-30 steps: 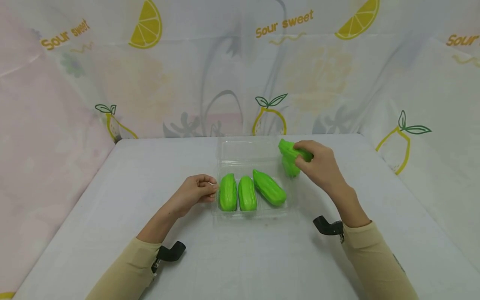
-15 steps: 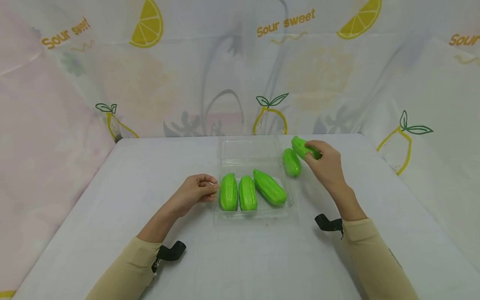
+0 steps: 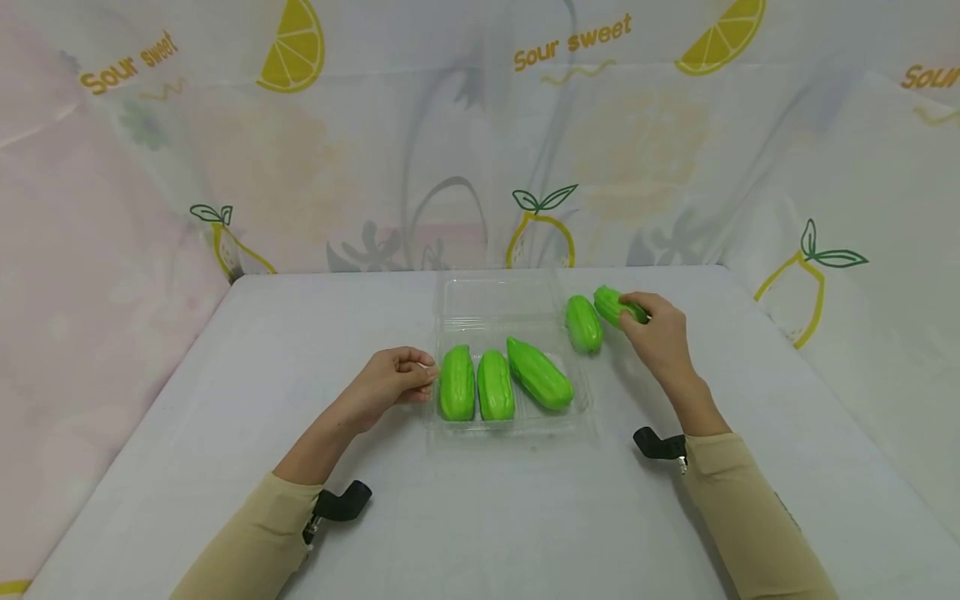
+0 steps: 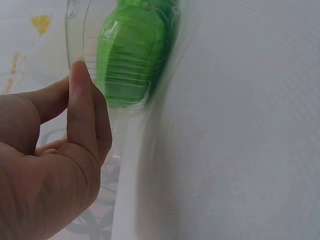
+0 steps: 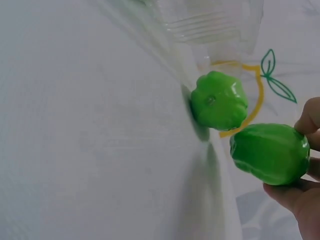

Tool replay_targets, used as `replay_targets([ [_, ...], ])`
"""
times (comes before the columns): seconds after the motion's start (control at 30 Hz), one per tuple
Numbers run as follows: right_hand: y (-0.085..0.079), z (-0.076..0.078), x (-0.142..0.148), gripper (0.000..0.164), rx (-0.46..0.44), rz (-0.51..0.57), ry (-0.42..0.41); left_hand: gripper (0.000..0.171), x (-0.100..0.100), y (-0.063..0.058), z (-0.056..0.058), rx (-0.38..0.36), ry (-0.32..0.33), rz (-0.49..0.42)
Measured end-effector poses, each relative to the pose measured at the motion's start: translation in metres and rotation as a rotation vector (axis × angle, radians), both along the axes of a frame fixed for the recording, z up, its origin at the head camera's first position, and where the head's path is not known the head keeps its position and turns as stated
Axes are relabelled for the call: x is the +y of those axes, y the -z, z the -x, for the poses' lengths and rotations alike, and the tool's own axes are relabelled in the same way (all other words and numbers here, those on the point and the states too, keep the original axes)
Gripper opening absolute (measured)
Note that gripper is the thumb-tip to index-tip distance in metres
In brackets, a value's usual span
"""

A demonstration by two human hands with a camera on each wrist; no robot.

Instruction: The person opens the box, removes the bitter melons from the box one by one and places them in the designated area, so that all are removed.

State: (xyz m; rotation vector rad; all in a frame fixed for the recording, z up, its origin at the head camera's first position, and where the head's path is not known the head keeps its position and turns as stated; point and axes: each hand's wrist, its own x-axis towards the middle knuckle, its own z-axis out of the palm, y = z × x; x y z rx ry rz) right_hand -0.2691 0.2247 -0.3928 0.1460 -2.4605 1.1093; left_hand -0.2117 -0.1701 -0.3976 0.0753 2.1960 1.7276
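Note:
My left hand (image 3: 392,377) pinches the left rim of a clear plastic clamshell box (image 3: 542,423), thumb and forefinger at its edge. Three long ridged green vegetables lie in the box: a left one (image 3: 457,383), a middle one (image 3: 496,386) and a slanted right one (image 3: 539,374). My right hand (image 3: 660,332) grips another green vegetable (image 3: 617,306) between thumb and fingers, close over the table beyond the box's right side. Beside it, a similar green vegetable (image 3: 583,324) rests at the box's back right corner. In the right wrist view the held vegetable (image 5: 270,154) shows its ridged blunt end.
The box's open lid (image 3: 498,298) lies back toward the rear of the white-covered table (image 3: 480,517). A printed cloth backdrop (image 3: 420,133) with lemon drawings rises behind the table and along both sides.
My right hand has carried its green vegetable right, away from above the other one by the box, and lowered it toward the table. The left hand stays at the box rim.

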Motion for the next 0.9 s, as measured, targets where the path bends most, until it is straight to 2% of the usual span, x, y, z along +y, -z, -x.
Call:
replay_targets([
  [0.2, 0.01, 0.003, 0.005, 0.03, -0.081, 0.004, 0.003, 0.032, 0.0, 0.001, 0.0, -0.003, 0.0, -0.001],
  [0.33, 0.012, 0.004, 0.006, 0.03, -0.103, 0.009, -0.011, 0.032, 0.0, 0.0, 0.0, 0.001, -0.001, 0.003],
  [0.57, 0.012, 0.005, 0.008, 0.029, -0.141, -0.032, -0.052, 0.032, 0.001, -0.001, 0.0, -0.001, -0.003, 0.0],
  [0.9, 0.009, 0.004, 0.01, 0.037, -0.253, -0.092, -0.097, 0.032, 0.001, -0.001, -0.001, -0.001, -0.002, -0.006],
])
